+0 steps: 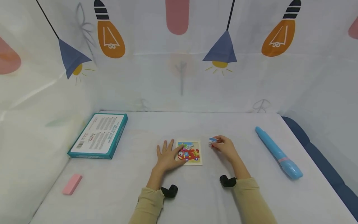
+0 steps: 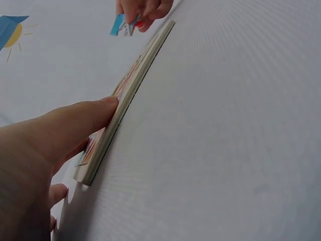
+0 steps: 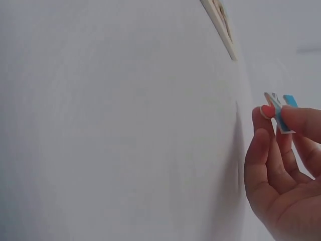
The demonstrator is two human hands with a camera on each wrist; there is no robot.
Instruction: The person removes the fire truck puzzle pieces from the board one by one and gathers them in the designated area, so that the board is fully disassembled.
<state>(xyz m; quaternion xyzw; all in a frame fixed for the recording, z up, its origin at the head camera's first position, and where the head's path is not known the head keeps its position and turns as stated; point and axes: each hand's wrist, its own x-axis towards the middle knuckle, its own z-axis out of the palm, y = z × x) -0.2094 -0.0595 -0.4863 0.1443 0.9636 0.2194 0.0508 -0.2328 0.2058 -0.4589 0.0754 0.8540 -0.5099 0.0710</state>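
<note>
A small framed jigsaw puzzle point(image 1: 193, 154) with a red vehicle picture lies in the middle of the table. My left hand point(image 1: 165, 158) is spread over its left side, with the index finger across the picture and the thumb toward the near edge. In the left wrist view the thumb tip meets the puzzle's pale side point(image 2: 133, 95). To the right of the frame, my right hand point(image 1: 227, 148) pinches a blue and white puzzle piece point(image 1: 212, 140) with a bit of red between thumb and fingertips. The right wrist view shows this piece point(image 3: 279, 108) raised above the table.
A teal-edged box point(image 1: 98, 133) with a white printed face lies at the back left. Nearer on that side is a pink eraser point(image 1: 72, 184). At the right rests a long light-blue tube-shaped object point(image 1: 278, 152). A patterned white curtain point(image 1: 156, 77) hangs behind the table.
</note>
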